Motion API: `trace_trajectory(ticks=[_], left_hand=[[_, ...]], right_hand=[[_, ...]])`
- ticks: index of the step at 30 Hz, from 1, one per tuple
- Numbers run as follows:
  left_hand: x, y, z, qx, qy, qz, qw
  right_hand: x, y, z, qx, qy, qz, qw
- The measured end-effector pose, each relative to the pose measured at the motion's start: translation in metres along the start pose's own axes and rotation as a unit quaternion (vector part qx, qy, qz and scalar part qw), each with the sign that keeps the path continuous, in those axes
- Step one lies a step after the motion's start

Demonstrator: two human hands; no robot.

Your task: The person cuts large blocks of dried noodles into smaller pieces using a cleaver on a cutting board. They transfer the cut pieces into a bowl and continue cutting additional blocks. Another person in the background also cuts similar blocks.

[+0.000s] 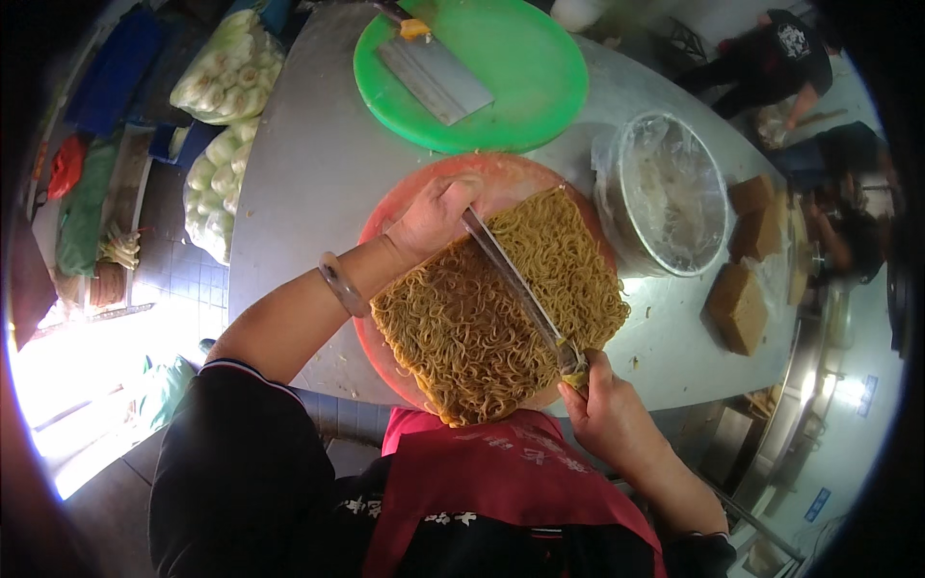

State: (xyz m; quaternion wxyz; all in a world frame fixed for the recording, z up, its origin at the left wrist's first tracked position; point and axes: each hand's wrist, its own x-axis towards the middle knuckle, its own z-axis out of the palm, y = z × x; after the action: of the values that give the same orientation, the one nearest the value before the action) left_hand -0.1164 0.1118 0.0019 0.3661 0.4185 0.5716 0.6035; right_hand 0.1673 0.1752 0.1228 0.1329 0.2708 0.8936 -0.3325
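A thick square slab of pressed noodles [462, 325] lies on a round red cutting board [394, 199], its near corner hanging over the board's front edge. Across the slab runs a long knife [514, 276], seen from above along its spine. My right hand [611, 401] grips the handle, which has yellow wrapping on it. At the blade's far end is my left hand [437, 217], fingers curled over the tip. Noodles left of the blade look darker brown, and those to its right paler. How deep the edge sits is hidden.
A cleaver [437, 81] rests on a green round cutting board [535, 72] behind. Right of the red board stands a plastic-lined metal bucket [672, 195]; several tan blocks [737, 309] lie beyond it. Bagged vegetables [227, 72] are at left. People [777, 65] stand far right.
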Motion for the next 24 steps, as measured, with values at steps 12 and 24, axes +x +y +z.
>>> trace_trajectory(ticks=[12, 24], left_hand=[[0.004, -0.062, -0.011, -0.086, 0.005, -0.081, 0.993], [0.005, -0.072, -0.008, -0.030, -0.038, 0.030, 0.998]], right_hand=[[0.039, -0.027, -0.013, -0.065, -0.074, 0.039, 0.994], [0.035, 0.052, 0.075, -0.115, 0.096, -0.076, 0.986]])
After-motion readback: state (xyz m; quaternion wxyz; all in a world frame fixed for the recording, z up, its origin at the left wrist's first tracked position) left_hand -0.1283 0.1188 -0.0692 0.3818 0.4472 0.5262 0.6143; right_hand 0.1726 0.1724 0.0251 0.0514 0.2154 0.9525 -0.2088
